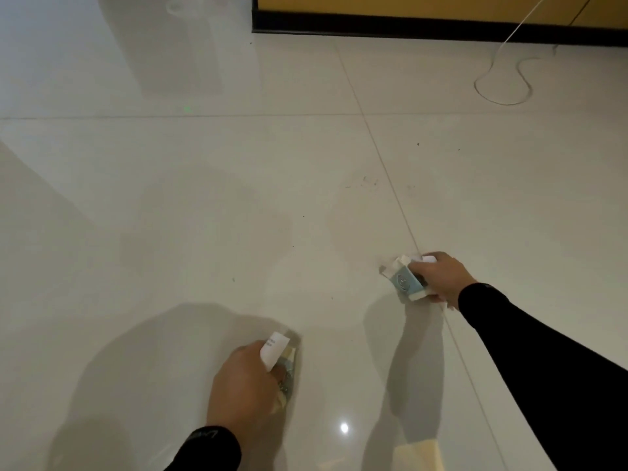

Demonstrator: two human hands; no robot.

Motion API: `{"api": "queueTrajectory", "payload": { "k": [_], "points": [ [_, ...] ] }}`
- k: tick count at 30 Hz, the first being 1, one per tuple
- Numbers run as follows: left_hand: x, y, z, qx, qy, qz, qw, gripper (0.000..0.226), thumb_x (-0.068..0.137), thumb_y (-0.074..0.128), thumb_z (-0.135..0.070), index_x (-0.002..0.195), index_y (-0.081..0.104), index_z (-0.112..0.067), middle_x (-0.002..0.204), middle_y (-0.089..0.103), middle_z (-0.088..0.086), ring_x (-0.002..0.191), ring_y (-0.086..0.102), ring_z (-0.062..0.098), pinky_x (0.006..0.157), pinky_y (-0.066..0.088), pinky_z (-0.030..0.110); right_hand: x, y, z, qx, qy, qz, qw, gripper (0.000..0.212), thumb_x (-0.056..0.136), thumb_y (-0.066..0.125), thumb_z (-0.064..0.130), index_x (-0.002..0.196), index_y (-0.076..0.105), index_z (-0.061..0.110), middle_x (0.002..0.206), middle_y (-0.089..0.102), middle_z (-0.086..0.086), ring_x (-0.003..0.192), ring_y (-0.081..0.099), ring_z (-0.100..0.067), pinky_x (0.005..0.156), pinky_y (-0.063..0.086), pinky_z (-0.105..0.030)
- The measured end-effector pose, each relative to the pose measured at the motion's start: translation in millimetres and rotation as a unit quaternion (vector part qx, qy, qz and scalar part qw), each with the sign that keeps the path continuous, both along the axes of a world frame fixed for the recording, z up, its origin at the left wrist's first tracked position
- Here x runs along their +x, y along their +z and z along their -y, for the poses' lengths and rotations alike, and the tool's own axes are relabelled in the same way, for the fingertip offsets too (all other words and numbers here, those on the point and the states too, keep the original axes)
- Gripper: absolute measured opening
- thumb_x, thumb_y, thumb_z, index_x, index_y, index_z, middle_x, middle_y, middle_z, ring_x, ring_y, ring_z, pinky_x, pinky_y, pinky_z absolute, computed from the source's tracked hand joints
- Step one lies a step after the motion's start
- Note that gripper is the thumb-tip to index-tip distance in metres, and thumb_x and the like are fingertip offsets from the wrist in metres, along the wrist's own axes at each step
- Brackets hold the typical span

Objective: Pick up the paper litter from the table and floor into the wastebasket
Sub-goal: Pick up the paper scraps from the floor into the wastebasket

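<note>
My left hand [243, 385] is low over the glossy tiled floor and grips a bundle of paper litter [277, 351], a white slip on top and cream scraps under the fingers. My right hand [441, 278] reaches further out to the right and grips a crumpled cream and blue printed paper wrapper [404, 280] down at floor level. Another cream piece of paper [419, 453] lies on the floor at the bottom edge, between my arms. No wastebasket and no table top are in view.
A white cable [503, 86] loops on the floor at the far right, near a yellow wall with a black skirting board [407, 28]. A white pillar or wall [68, 45] stands at the far left. Pale tiles stretch between.
</note>
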State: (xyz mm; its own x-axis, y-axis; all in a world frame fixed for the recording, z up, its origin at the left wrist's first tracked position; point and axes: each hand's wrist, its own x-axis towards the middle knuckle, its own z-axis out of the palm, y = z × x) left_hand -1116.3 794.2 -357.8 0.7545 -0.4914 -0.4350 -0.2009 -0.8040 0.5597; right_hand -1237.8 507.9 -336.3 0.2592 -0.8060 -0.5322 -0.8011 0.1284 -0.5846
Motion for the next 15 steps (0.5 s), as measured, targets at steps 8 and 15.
{"api": "queueTrajectory", "payload": {
  "k": [8,15],
  "points": [
    [5,4,1,0.003,-0.015,-0.035,0.999,0.008,0.074,0.056,-0.016,0.069,0.060,-0.022,0.075,0.066,-0.004,0.073,0.062,0.020,0.059,0.040,0.022,9,8,-61,-0.063,0.028,-0.041,0.997,0.038,0.086,0.056,0.027,0.053,0.049,0.012,0.059,0.054,-0.010,0.047,0.048,-0.023,0.033,0.031,-0.019],
    [70,79,-28,-0.167,0.071,-0.058,0.982,0.015,0.075,0.063,-0.005,0.063,0.060,-0.014,0.058,0.064,-0.003,0.045,0.057,0.005,0.041,0.042,0.016,81,75,-167,-0.036,0.091,0.144,0.985,0.032,0.082,0.049,0.020,0.053,0.039,0.013,0.049,0.045,-0.003,0.032,0.036,-0.011,0.031,0.026,-0.016]
  ]
}}
